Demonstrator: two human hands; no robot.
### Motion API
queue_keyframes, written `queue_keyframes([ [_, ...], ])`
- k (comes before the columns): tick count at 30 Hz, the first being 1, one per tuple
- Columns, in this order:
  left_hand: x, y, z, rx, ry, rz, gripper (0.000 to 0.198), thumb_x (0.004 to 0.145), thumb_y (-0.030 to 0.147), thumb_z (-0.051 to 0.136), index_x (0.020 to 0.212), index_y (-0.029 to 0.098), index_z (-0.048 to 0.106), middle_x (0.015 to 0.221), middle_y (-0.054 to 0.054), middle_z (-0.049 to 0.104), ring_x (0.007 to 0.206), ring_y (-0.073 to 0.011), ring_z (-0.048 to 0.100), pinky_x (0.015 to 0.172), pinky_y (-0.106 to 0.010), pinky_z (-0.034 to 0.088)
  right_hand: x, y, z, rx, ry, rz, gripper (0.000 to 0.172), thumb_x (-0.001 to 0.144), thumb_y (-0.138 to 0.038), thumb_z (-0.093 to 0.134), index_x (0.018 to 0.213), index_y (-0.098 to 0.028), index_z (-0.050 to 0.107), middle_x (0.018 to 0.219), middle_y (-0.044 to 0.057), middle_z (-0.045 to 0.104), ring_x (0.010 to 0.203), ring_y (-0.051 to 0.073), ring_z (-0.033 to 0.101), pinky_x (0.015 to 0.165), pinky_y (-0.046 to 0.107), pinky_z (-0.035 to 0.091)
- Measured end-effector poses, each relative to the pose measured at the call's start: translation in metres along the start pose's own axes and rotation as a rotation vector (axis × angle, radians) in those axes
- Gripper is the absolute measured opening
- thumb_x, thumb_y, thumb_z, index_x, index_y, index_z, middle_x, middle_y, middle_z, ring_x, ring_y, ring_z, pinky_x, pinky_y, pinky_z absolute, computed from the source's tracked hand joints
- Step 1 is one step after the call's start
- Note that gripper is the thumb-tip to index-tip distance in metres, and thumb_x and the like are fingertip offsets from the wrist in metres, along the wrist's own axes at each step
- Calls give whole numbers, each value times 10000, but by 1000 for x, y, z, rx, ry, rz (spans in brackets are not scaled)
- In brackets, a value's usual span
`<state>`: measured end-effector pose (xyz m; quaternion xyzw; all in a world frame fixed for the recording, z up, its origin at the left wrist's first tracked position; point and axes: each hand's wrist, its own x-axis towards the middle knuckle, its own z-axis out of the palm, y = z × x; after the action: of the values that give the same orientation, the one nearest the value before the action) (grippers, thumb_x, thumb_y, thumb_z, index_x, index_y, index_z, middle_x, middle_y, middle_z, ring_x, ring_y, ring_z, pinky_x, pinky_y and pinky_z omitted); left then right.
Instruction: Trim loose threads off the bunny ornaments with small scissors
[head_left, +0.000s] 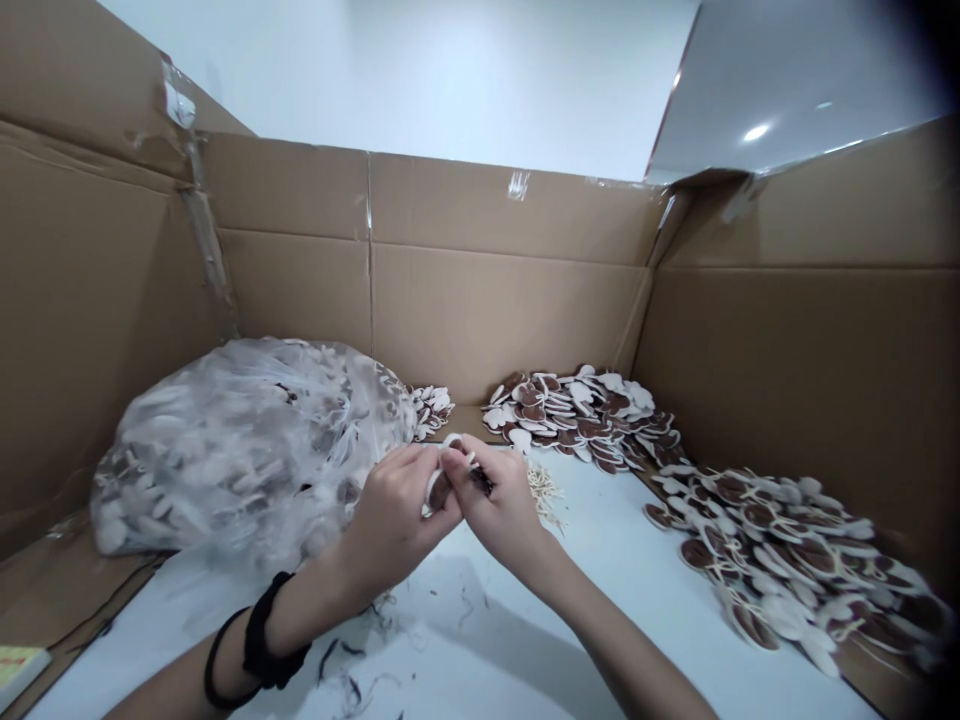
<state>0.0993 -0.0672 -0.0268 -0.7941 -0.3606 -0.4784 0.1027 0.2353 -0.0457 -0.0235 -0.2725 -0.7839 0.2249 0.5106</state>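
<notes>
Both hands meet over the middle of the white table (510, 640). My left hand (401, 500) is closed on a small brown-and-white felt piece (438, 490), pinched between thumb and fingers and partly hidden. Against it, my right hand (499, 500) is closed, its thumb at the piece's upper edge. A small dark thing (481, 482) shows under the right fingers, with a pale tip beside it; I cannot make out what it is. Just behind the right hand lies a loose heap of short cream cords (545, 492).
A clear plastic bag (255, 450) full of white and brown pieces bulges at left. Brown-and-white felt pieces are heaped at the back (577, 410); more, with cream cords, form a pile at right (795, 560). Dark thread scraps (349, 670) litter the front. Cardboard walls (510, 290) enclose the table.
</notes>
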Motion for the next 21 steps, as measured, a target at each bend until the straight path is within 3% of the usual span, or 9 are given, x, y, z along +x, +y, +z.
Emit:
queue_keyframes([
  [6, 4, 5, -7, -221, -154, -173, 233, 903, 232, 373, 671, 208, 362, 612, 27, 444, 560, -128, 422, 529, -251, 339, 2, 3, -5, -91, -12, -41, 420, 967, -471, 384, 633, -230, 299, 513, -26, 409, 443, 112, 335, 476, 255, 236],
  [10, 5, 5, -13, -389, -248, -239, 260, 903, 253, 361, 649, 202, 378, 584, 28, 428, 549, -123, 407, 527, -250, 344, 2, -4, -11, -27, -84, -62, 484, 986, -539, 292, 625, -219, 330, 530, -27, 380, 470, 108, 337, 475, 241, 263],
  [13, 5, 7, -20, -554, -349, -264, 292, 919, 303, 349, 651, 195, 397, 577, 38, 388, 504, -104, 356, 477, -229, 335, 0, -12, -16, 174, -179, 10, 523, 990, -552, 299, 599, -208, 355, 519, -37, 360, 461, 92, 314, 443, 227, 251],
  [16, 3, 11, -26, -925, -472, -399, 308, 918, 388, 391, 694, 185, 452, 622, 35, 365, 483, -88, 295, 405, -215, 267, -6, -18, -18, 474, -266, 120, 534, 965, -567, 393, 573, -209, 330, 476, -71, 283, 421, 70, 226, 398, 220, 187],
  [18, 1, 14, -28, -1175, -533, -497, 326, 900, 441, 461, 703, 181, 475, 599, 45, 350, 450, -73, 255, 382, -214, 210, -10, -19, -18, 622, -302, 134, 544, 964, -554, 418, 555, -209, 319, 437, -84, 269, 391, 59, 209, 378, 214, 169],
  [21, 0, 18, -29, -1374, -583, -555, 377, 855, 511, 548, 686, 180, 482, 496, 73, 316, 382, -53, 210, 362, -213, 159, -15, -19, -15, 805, -340, 136, 545, 968, -529, 437, 545, -207, 320, 401, -91, 282, 349, 48, 226, 350, 199, 166],
])
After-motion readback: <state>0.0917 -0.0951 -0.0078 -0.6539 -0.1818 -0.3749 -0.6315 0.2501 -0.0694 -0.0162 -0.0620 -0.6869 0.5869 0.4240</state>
